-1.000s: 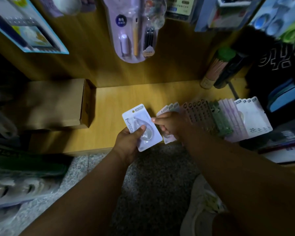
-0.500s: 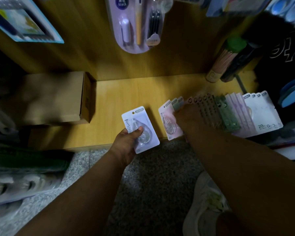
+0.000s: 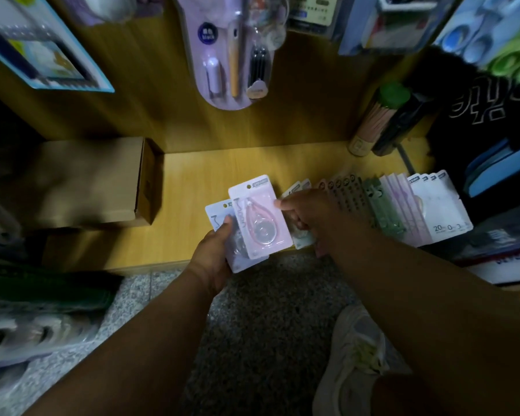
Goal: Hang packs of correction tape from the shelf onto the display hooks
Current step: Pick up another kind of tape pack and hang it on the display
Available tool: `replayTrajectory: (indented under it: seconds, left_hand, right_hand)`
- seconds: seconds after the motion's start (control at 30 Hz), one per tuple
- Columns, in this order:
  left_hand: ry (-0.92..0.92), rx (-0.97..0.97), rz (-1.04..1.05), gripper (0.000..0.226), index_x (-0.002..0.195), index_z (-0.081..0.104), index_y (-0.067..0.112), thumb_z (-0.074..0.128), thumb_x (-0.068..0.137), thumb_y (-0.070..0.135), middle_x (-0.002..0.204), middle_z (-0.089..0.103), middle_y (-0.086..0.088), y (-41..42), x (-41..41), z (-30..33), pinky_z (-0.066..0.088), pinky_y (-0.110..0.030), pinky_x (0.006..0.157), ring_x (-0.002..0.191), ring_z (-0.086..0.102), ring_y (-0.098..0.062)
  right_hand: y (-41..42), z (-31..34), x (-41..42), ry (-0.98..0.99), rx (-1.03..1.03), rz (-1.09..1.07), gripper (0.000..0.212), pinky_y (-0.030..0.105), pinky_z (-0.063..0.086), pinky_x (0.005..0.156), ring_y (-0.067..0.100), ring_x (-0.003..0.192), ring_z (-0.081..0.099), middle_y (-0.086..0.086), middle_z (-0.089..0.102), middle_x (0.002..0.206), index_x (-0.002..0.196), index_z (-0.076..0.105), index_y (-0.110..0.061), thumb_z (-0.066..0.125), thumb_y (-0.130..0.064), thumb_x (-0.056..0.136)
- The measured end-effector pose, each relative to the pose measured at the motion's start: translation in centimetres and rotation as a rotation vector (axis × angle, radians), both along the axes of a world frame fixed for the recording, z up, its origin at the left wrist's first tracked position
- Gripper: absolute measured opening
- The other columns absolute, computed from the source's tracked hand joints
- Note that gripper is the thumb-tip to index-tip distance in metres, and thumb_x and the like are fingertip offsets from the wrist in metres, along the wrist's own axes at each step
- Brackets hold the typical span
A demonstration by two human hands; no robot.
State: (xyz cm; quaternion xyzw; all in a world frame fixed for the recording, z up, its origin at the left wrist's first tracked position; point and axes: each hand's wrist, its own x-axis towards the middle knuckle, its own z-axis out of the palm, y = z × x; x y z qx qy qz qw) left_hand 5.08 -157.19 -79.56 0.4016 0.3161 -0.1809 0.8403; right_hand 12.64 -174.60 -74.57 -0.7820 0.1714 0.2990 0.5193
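Note:
My left hand [image 3: 212, 255] grips a white pack of correction tape [image 3: 215, 216] over the front edge of the wooden shelf [image 3: 192, 175]. A pink pack of correction tape [image 3: 260, 217] lies on top of it, pinched at its right edge by my right hand [image 3: 305, 211]. To the right, a fanned row of correction tape packs [image 3: 385, 208] in pink, green, lilac and white lies on the shelf. A green-tinted pack [image 3: 300, 238] shows under my right hand. No display hook is visible.
A brown cardboard box [image 3: 96, 181] sits at the shelf's left. Hanging stationery packs [image 3: 231, 49] cover the back panel above. A tube with a green lid [image 3: 379, 118] leans at the back right. Grey speckled floor and my white shoe [image 3: 354, 355] lie below.
My right hand has lifted the pink pack from the left end of the row and brought it left onto the white pack in my left hand.

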Motion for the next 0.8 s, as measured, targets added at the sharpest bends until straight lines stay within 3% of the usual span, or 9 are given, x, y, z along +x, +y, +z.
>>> replayTrajectory:
  seconds: [0.07, 0.13, 0.23, 0.33, 0.4, 0.47, 0.57, 0.63, 0.8]
  left_hand:
    - [-0.053, 0.012, -0.047, 0.06, 0.132, 0.057, 0.012, 0.064, 0.08, 0.043, 0.127, 0.065, -0.013, -0.6, 0.1, 0.7, 0.055, -0.046, 0.088, 0.115, 0.062, -0.031]
    - [-0.094, 0.044, -0.085, 0.058, 0.13, 0.059, 0.009, 0.067, 0.08, 0.037, 0.125, 0.066, -0.015, -1.1, 0.1, 1.4, 0.055, -0.045, 0.09, 0.11, 0.064, -0.029]
    - [-0.095, 0.061, -0.079, 0.039, 0.125, 0.062, 0.005, 0.065, 0.088, 0.018, 0.118, 0.068, -0.016, -1.5, 0.3, 1.7, 0.06, -0.039, 0.078, 0.095, 0.068, -0.027]
    - [-0.081, 0.067, -0.078, 0.033, 0.122, 0.063, 0.006, 0.064, 0.089, 0.015, 0.112, 0.07, -0.016, -1.6, 0.4, 1.8, 0.06, -0.035, 0.071, 0.084, 0.07, -0.023]
    - [-0.061, 0.075, -0.075, 0.034, 0.122, 0.063, 0.005, 0.064, 0.09, 0.016, 0.11, 0.071, -0.015, -1.5, 0.4, 1.7, 0.06, -0.036, 0.069, 0.083, 0.07, -0.023]
    - [-0.044, 0.07, -0.069, 0.035, 0.122, 0.063, 0.005, 0.065, 0.089, 0.016, 0.108, 0.072, -0.015, -1.4, 0.4, 1.5, 0.059, -0.035, 0.067, 0.082, 0.071, -0.024]
    - [-0.028, 0.05, -0.061, 0.036, 0.122, 0.063, 0.005, 0.065, 0.088, 0.016, 0.108, 0.072, -0.015, -1.2, 0.3, 1.0, 0.059, -0.034, 0.065, 0.08, 0.071, -0.023]
    - [-0.024, 0.046, -0.065, 0.038, 0.124, 0.062, 0.005, 0.065, 0.088, 0.016, 0.112, 0.071, -0.016, -1.0, 0.2, 0.7, 0.059, -0.036, 0.069, 0.084, 0.071, -0.024]
    - [-0.01, 0.056, -0.05, 0.043, 0.127, 0.061, 0.006, 0.067, 0.086, 0.017, 0.119, 0.068, -0.017, -0.3, 0.1, -0.5, 0.057, -0.038, 0.077, 0.09, 0.068, -0.027]
  right_hand:
    - [0.2, -0.1, -0.7, -0.003, 0.083, -0.004, 0.042, 0.018, 0.021, 0.038, 0.009, 0.032, 0.027, 0.0, 0.034, 0.046, 0.05, 0.045, -0.017, 0.068, -0.02, 0.085]
    - [0.3, -0.1, -1.1, -0.008, 0.12, 0.004, 0.043, 0.018, 0.021, 0.038, 0.009, 0.031, 0.026, 0.001, 0.033, 0.047, 0.048, 0.049, -0.019, 0.068, -0.021, 0.085]
    - [0.2, 0.0, -1.4, -0.015, 0.072, 0.011, 0.047, 0.018, 0.023, 0.04, 0.009, 0.03, 0.026, -0.001, 0.034, 0.042, 0.042, 0.05, -0.021, 0.068, -0.025, 0.086]
    - [-0.1, 0.0, -1.1, -0.1, -0.004, 0.005, 0.042, 0.022, 0.032, 0.044, 0.008, 0.031, 0.035, 0.001, 0.041, 0.046, 0.05, 0.05, -0.02, 0.068, -0.033, 0.085]
    - [-0.8, -0.2, -0.9, -0.252, -0.235, 0.086, 0.029, 0.031, 0.049, 0.065, 0.013, 0.057, 0.06, 0.008, 0.062, 0.068, 0.069, 0.066, -0.016, 0.064, -0.038, 0.088]
    - [-1.9, -0.8, -0.9, -0.365, -0.456, 0.104, 0.032, 0.034, 0.045, 0.091, 0.025, 0.095, 0.064, 0.013, 0.067, 0.1, 0.1, 0.07, -0.005, 0.057, -0.034, 0.093]
    - [-3.1, -1.6, -1.1, -0.428, -0.403, -0.074, 0.025, 0.038, 0.049, 0.089, 0.022, 0.088, 0.06, 0.005, 0.064, 0.089, 0.102, 0.066, -0.005, 0.058, -0.026, 0.091]
    - [-3.3, -2.2, -0.8, -0.375, -0.454, -0.06, 0.025, 0.039, 0.049, 0.089, 0.023, 0.084, 0.055, 0.001, 0.057, 0.076, 0.104, 0.064, -0.002, 0.055, -0.023, 0.094]
    - [-2.5, -2.5, -0.3, -0.263, -0.696, 0.04, 0.032, 0.039, 0.049, 0.084, 0.036, 0.104, 0.061, 0.019, 0.064, 0.113, 0.111, 0.063, -0.003, 0.053, -0.028, 0.092]
